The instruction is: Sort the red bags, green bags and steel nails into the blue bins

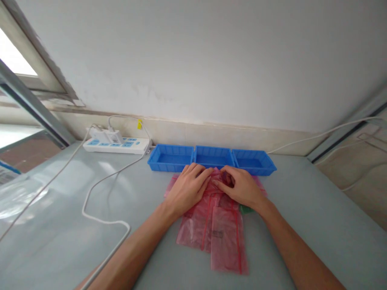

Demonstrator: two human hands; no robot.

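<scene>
Several pink translucent zip bags (228,241) lie overlapping on the grey table, with red stripes along them. My left hand (189,187) rests on the upper left part of the pile, its thumb and fingers closed on the pink plastic. Opposite it, my right hand (240,185) pinches the same plastic between thumb and fingers. The fingertips of both hands are close together. A bit of something green (246,209) shows under the bags by my right wrist. What lies beneath the plastic is hidden.
Three blue trays (171,158) stand in a row against the wall behind my hands. At the back left is a white power strip (133,146) with plugs. A white cable (102,220) winds over the table's left side. Clear plastic (22,199) lies far left.
</scene>
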